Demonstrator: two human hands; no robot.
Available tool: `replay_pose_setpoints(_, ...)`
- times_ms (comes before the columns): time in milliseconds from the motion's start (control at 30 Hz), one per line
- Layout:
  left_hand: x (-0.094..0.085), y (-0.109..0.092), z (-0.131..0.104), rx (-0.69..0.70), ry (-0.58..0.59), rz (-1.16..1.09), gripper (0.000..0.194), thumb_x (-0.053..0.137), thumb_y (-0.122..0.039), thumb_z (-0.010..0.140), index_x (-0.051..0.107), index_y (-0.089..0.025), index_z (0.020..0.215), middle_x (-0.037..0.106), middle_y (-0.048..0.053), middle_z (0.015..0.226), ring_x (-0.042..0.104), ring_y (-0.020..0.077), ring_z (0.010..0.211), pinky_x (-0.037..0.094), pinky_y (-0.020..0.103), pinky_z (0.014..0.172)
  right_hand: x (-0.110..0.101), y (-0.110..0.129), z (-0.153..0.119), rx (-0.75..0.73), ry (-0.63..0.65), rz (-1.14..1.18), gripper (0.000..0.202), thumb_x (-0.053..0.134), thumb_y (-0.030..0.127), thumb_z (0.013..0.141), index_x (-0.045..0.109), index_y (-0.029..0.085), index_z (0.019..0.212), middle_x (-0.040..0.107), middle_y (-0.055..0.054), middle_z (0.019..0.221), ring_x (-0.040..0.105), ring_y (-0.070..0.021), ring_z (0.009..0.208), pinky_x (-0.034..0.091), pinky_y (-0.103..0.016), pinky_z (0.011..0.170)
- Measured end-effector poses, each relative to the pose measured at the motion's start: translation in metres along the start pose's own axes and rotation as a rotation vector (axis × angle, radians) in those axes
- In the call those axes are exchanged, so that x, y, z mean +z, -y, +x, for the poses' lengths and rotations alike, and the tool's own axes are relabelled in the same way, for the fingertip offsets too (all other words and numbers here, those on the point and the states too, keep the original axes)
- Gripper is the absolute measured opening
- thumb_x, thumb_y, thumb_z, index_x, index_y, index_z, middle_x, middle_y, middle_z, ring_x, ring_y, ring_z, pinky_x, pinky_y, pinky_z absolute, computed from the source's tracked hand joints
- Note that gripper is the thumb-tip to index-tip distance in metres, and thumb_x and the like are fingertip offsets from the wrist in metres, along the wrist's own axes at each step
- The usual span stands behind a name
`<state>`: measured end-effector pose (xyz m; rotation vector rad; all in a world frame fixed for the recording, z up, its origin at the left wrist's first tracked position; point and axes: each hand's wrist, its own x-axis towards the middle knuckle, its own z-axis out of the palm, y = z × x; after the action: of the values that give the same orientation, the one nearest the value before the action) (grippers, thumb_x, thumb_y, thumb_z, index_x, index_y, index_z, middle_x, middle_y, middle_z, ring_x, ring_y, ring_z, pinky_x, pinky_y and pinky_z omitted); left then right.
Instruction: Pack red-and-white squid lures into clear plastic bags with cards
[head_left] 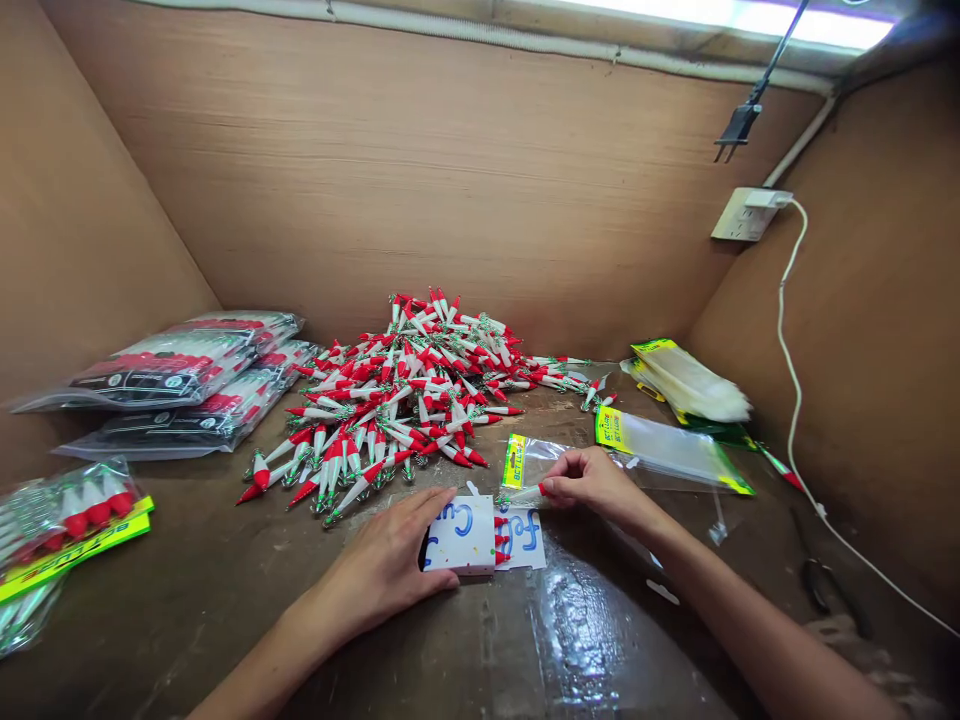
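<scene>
My left hand [386, 548] is wrapped around the left end of a flat white cardboard sleeve [469, 545] with blue handwriting, thumb at the front edge. From its right end sticks a white card [534, 545] with blue letters, and several red lure tips show there. My right hand [596, 487] pinches the red end of a fishing lure [525, 495], its green hooks pointing left over the card. Just behind lies a clear bag [517, 462] with a yellow header. A large heap of red-and-white lures [420, 385] rises at the back.
Filled plastic packs [187, 370] are stacked at the back left, with a yellow-header pack of lures [82, 530] nearer. Clear bags [675, 450] lie at right, beside pliers [817, 585]. A white cable [784, 330] runs down from the socket [750, 215]; a black plug [739, 130] hangs above.
</scene>
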<state>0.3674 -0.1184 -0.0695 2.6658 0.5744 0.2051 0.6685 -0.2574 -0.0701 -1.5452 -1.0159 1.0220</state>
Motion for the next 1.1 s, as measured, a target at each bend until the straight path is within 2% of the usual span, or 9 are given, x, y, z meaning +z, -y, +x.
replay_pose_setpoints(200, -0.002, -0.004, 0.001, -0.023, 0.009, -0.001, 0.083, 0.077, -0.045, 0.076, 0.042, -0.030, 0.149, 0.051, 0.007, 0.152, 0.051, 0.0311, 0.136, 0.040, 0.047, 0.114, 0.023, -0.017, 0.000, -0.024, 0.013, -0.002, 0.029, 0.081, 0.041, 0.073, 0.070, 0.014, 0.075, 0.073, -0.002, 0.066, 0.066, -0.0148, 0.058, 0.049, -0.024, 0.056)
replay_pose_setpoints(367, -0.002, -0.003, 0.001, -0.019, 0.012, 0.024, 0.085, 0.079, -0.047, 0.074, 0.044, -0.027, 0.149, 0.051, 0.009, 0.151, 0.052, 0.0312, 0.135, 0.041, 0.046, 0.113, 0.046, -0.016, -0.005, -0.266, -0.048, -0.327, 0.015, 0.072, 0.034, 0.086, 0.075, 0.019, 0.082, 0.077, -0.002, 0.079, 0.069, -0.0173, 0.070, 0.049, -0.026, 0.064)
replay_pose_setpoints(500, -0.001, -0.001, 0.001, -0.011, 0.013, 0.024, 0.086, 0.078, -0.048, 0.075, 0.041, -0.028, 0.151, 0.050, 0.008, 0.152, 0.052, 0.0312, 0.135, 0.041, 0.046, 0.113, 0.055, -0.015, -0.004, -0.481, 0.020, -0.475, 0.010, 0.069, 0.026, 0.090, 0.078, 0.024, 0.095, 0.078, -0.003, 0.091, 0.070, -0.0187, 0.082, 0.049, -0.029, 0.077)
replay_pose_setpoints(600, 0.000, 0.000, 0.001, -0.017, 0.013, 0.029, 0.086, 0.078, -0.049, 0.075, 0.042, -0.029, 0.151, 0.051, 0.007, 0.152, 0.052, 0.0318, 0.135, 0.041, 0.046, 0.113, 0.057, -0.019, 0.000, -0.564, 0.072, -0.496, 0.014, 0.065, 0.025, 0.095, 0.077, 0.026, 0.101, 0.078, -0.003, 0.095, 0.069, -0.0193, 0.087, 0.049, -0.031, 0.084)
replay_pose_setpoints(800, 0.002, 0.002, 0.001, -0.012, 0.010, 0.040, 0.085, 0.077, -0.049, 0.076, 0.042, -0.029, 0.151, 0.050, 0.007, 0.152, 0.052, 0.0313, 0.135, 0.041, 0.045, 0.113, 0.056, -0.024, 0.004, -0.600, 0.050, -0.533, 0.015, 0.064, 0.027, 0.096, 0.079, 0.027, 0.094, 0.077, -0.003, 0.090, 0.066, -0.0199, 0.087, 0.046, -0.032, 0.083)
replay_pose_setpoints(1100, 0.005, 0.008, 0.000, -0.013, 0.006, 0.042, 0.084, 0.077, -0.049, 0.076, 0.043, -0.030, 0.151, 0.050, 0.006, 0.153, 0.050, 0.0315, 0.136, 0.040, 0.045, 0.114, 0.055, -0.019, 0.001, -0.576, 0.128, -0.558, 0.014, 0.068, 0.021, 0.091, 0.079, 0.027, 0.098, 0.078, -0.003, 0.093, 0.068, -0.0190, 0.089, 0.048, -0.030, 0.086)
